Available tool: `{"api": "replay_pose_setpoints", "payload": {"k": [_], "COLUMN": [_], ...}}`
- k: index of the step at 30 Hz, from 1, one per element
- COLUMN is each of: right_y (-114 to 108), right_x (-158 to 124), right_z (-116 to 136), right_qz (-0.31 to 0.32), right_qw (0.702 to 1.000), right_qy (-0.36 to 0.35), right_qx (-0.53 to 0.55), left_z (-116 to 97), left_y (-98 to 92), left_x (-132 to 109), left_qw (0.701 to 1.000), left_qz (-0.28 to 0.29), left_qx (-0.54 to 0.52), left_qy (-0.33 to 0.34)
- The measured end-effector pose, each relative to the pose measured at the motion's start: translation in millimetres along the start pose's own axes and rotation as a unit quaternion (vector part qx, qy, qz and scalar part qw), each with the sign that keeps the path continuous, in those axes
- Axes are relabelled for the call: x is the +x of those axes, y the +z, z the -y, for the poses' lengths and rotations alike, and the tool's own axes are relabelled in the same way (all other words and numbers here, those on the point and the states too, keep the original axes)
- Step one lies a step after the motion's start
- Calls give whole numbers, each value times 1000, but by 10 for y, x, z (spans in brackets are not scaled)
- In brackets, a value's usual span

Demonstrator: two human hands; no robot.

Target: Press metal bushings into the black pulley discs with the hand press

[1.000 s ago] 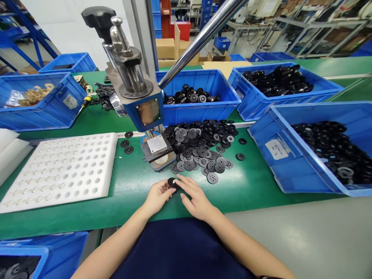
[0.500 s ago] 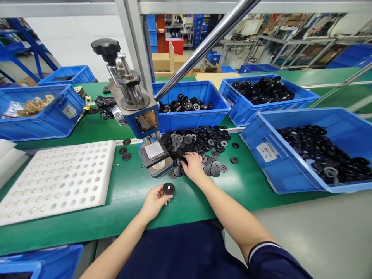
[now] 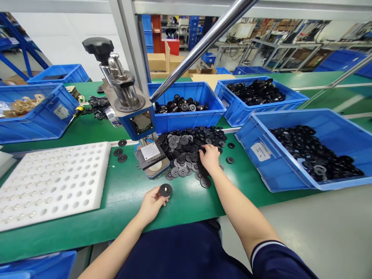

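Observation:
My left hand is closed on the rim of a black disc with a small white pin at its middle, held just above the green bench. My right hand reaches into the right side of a pile of black discs. Its fingers are curled, with a dark disc edge between thumb and fingertips; the palm hides part of it. Left of the pile stands a hand press, its metal block over the base. A white foam tray lies further left, with pale pins in many holes.
Blue bins of black parts stand behind the pile and at the right. Another blue bin holds tan parts at the left, near a yellow-handled screwdriver. The press's long lever slants across above the bench.
My right hand has moved right across the pile of discs, shifting some discs toward the front. My left hand still holds its disc, now tipped more toward me. The view has shifted slightly.

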State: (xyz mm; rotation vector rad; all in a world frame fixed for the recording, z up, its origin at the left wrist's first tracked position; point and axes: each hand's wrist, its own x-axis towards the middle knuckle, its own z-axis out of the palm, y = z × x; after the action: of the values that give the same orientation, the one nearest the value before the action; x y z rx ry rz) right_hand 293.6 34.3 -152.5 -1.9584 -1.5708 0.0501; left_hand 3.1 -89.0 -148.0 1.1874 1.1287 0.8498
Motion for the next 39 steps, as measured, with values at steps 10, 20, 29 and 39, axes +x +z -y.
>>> {"api": "replay_pose_setpoints", "payload": {"k": [10,20,29,39], "right_y": [55,-61,-127,-205], "right_x": [93,-980,-1617,-1725], "right_z": [-189,266,436,301], "right_qz": [19,78,139,102], "right_qw": [999,973,945,974], "right_qy": [-30,-154,-261,-184], "right_qx": [24,153,139,80], "left_z": [-28,-110,123,118], "left_y": [-1,17,4,8], "left_x": [-8,-31,-26,-48], "left_qw": [1000,1000,1000,1000], "left_qz": [1,-5,-3,-7], "left_qx": [-9,-14,-16,3], "left_qy": [-6,-11,-4,-10]}}
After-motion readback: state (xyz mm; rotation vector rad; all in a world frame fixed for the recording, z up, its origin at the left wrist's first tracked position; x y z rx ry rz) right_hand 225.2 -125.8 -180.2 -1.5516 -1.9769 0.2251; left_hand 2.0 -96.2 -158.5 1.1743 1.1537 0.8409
